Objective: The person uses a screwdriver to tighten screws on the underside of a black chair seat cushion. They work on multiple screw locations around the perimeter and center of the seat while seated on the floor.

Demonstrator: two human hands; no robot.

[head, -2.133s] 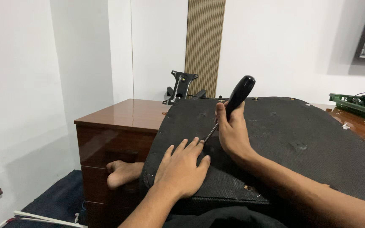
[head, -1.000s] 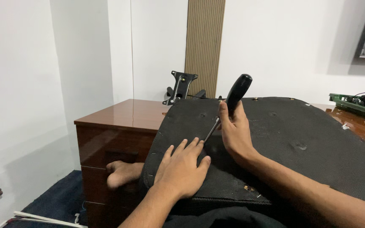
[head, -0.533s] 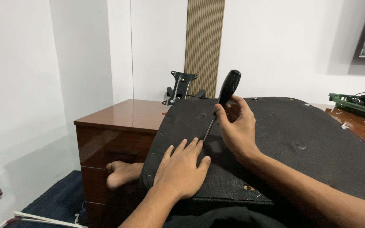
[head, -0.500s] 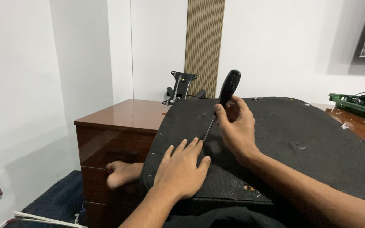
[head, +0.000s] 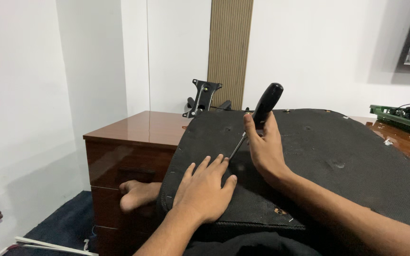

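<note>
A black fabric-covered seat panel leans toward me, its underside facing up, with small staples along its edge. My left hand lies flat on the panel near its lower left corner, fingers spread. My right hand grips a black-handled screwdriver, handle tilted up to the right. The thin metal shaft runs down-left, and its tip meets the fabric just beyond my left fingertips.
A glossy brown wooden cabinet stands behind the panel, with a black metal bracket on top. My bare foot rests against the cabinet front. A green tray with cables sits at far right. White rods lie on the dark floor.
The screwdriver handle swung from leaning right to more upright, then back to leaning right. The tip stayed at the same spot on the fabric. My left hand has not moved.
</note>
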